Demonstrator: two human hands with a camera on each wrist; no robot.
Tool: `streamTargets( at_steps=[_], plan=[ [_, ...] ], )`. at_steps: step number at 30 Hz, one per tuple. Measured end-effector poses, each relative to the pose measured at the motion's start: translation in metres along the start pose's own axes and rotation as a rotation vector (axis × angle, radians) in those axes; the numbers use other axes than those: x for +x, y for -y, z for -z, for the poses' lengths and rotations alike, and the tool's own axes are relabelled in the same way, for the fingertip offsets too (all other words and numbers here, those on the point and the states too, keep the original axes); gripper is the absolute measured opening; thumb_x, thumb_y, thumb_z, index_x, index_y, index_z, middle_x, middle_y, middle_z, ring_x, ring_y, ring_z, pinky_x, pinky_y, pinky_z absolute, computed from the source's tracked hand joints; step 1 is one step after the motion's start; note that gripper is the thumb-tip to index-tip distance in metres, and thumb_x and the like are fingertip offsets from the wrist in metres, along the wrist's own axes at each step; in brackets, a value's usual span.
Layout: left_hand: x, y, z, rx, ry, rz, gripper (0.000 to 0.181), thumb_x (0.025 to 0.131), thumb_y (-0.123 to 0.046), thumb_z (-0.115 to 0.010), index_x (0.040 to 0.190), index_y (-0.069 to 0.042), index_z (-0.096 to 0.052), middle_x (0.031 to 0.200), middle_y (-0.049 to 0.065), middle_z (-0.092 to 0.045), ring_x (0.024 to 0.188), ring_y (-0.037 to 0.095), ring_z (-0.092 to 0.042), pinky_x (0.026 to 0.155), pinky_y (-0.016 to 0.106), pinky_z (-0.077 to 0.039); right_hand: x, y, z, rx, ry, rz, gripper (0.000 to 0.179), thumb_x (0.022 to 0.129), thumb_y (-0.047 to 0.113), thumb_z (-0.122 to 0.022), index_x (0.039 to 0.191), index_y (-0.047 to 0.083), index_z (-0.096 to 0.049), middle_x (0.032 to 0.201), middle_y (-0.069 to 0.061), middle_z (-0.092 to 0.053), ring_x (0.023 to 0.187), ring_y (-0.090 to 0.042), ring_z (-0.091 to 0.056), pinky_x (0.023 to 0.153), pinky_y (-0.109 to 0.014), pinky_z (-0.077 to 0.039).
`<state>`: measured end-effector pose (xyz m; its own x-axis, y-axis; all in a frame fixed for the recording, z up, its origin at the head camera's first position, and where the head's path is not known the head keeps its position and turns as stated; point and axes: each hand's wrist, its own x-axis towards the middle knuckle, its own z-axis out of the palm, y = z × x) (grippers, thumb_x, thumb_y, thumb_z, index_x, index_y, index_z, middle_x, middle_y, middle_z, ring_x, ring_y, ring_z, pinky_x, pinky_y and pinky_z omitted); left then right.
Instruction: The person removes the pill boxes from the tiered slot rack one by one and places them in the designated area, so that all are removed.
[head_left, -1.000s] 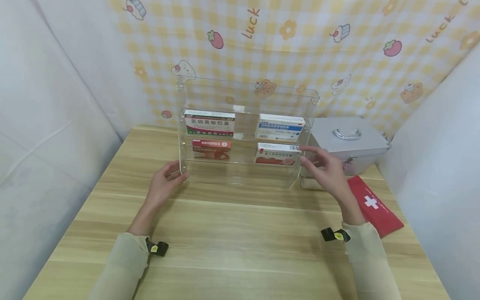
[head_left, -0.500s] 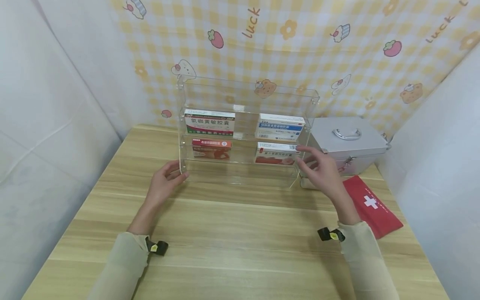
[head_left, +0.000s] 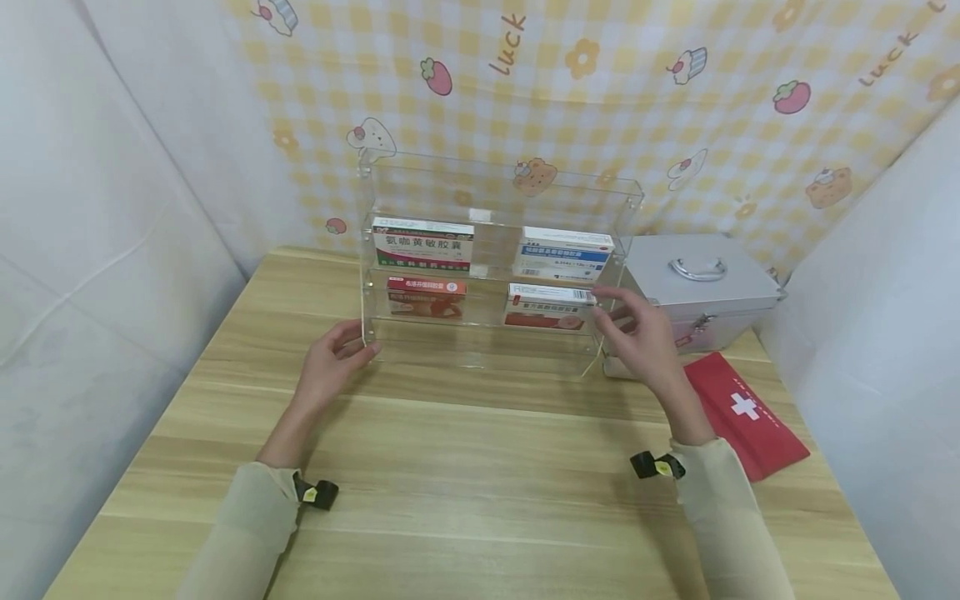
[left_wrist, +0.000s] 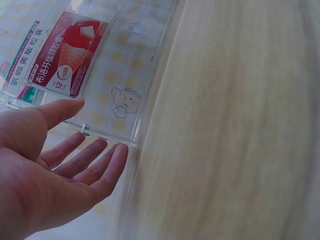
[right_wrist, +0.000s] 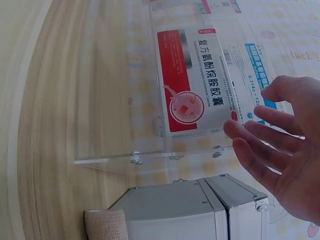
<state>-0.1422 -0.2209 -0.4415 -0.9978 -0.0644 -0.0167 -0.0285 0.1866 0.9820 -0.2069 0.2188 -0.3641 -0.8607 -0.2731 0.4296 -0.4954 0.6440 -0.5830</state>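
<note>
A clear acrylic rack [head_left: 471, 360] stands on the table and bears several medicine boxes. My left hand [head_left: 330, 362] holds its lower left side, thumb in front and fingers around the panel's outer side. My right hand [head_left: 641, 333] is at the right end of a red-and-white medicine box [head_left: 550, 307] on the lower tier. Its fingers are extended, with the fingertips touching or very near the box's end. A red ibuprofen box [head_left: 426, 298] sits at the left of that tier. Above are a green-and-white box [head_left: 423, 246] and a blue-and-white box [head_left: 564, 254].
To the right of the rack is a silver metal case [head_left: 697, 283] with a handle. A red pouch [head_left: 746, 417] with a white cross lies in front of it. Beside the case lies a beige bandage roll [right_wrist: 106, 225]. A patterned curtain [head_left: 480, 100] hangs behind.
The red-and-white box on the lower tier has slid slightly left, with my right hand following at its end. My left hand stays at the rack's side.
</note>
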Motion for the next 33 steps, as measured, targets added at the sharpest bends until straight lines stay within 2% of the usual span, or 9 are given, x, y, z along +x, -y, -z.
streamTargets(
  at_steps=[5, 8, 12, 19, 27, 33],
  plan=[
    [-0.008, -0.021, -0.003, 0.059, -0.001, 0.004, 0.055, 0.095, -0.014, -0.066, 0.141, 0.005, -0.043, 0.14, 0.028, -0.047, 0.125, 0.042, -0.049, 0.094, 0.035, -0.052, 0.003, -0.002, 0.0, 0.006, 0.009, -0.001, 0.033, 0.096, 0.024, -0.066, 0.127, 0.013, -0.064, 0.114, -0.008, -0.069, 0.079, -0.02, -0.068, 0.06, -0.02, -0.056],
    [-0.006, -0.014, -0.003, 0.092, -0.009, -0.004, 0.057, 0.095, -0.019, -0.067, 0.142, 0.003, -0.043, 0.14, 0.026, -0.048, 0.125, 0.04, -0.051, 0.097, 0.041, -0.05, 0.003, -0.003, -0.001, 0.011, 0.021, -0.007, 0.033, 0.095, 0.023, -0.066, 0.127, 0.013, -0.064, 0.117, -0.007, -0.068, 0.079, -0.02, -0.068, 0.06, -0.022, -0.056],
    [0.002, 0.005, 0.0, 0.099, -0.014, -0.016, 0.061, 0.095, -0.027, -0.068, 0.144, -0.001, -0.043, 0.142, 0.023, -0.048, 0.125, 0.039, -0.051, 0.097, 0.042, -0.049, 0.004, -0.003, -0.002, 0.002, 0.037, -0.015, 0.034, 0.095, 0.022, -0.067, 0.128, 0.014, -0.063, 0.119, -0.006, -0.067, 0.079, -0.02, -0.068, 0.059, -0.024, -0.057],
    [-0.007, -0.019, -0.002, 0.083, -0.003, 0.015, 0.056, 0.095, -0.016, -0.066, 0.142, 0.004, -0.042, 0.142, 0.027, -0.046, 0.126, 0.042, -0.049, 0.099, 0.047, -0.047, 0.007, -0.003, -0.002, -0.041, 0.077, -0.023, 0.039, 0.095, 0.024, -0.067, 0.131, 0.013, -0.059, 0.12, -0.008, -0.066, 0.08, -0.022, -0.069, 0.06, -0.034, -0.058],
    [0.004, 0.011, 0.0, 0.08, -0.029, 0.0, 0.06, 0.094, -0.026, -0.069, 0.143, -0.003, -0.044, 0.143, 0.021, -0.048, 0.126, 0.037, -0.05, 0.1, 0.044, -0.047, 0.016, 0.005, 0.003, -0.121, 0.14, 0.001, 0.043, 0.092, 0.019, -0.071, 0.132, 0.008, -0.058, 0.121, -0.013, -0.064, 0.076, -0.023, -0.069, 0.055, -0.035, -0.056],
    [0.005, 0.016, -0.001, 0.096, -0.036, -0.025, 0.06, 0.094, -0.028, -0.069, 0.142, -0.002, -0.046, 0.141, 0.021, -0.049, 0.125, 0.037, -0.052, 0.098, 0.044, -0.048, 0.021, 0.009, 0.006, -0.156, 0.209, -0.048, 0.045, 0.092, 0.018, -0.071, 0.133, 0.01, -0.056, 0.111, -0.011, -0.066, 0.072, -0.02, -0.066, 0.05, -0.032, -0.054]
  ],
)
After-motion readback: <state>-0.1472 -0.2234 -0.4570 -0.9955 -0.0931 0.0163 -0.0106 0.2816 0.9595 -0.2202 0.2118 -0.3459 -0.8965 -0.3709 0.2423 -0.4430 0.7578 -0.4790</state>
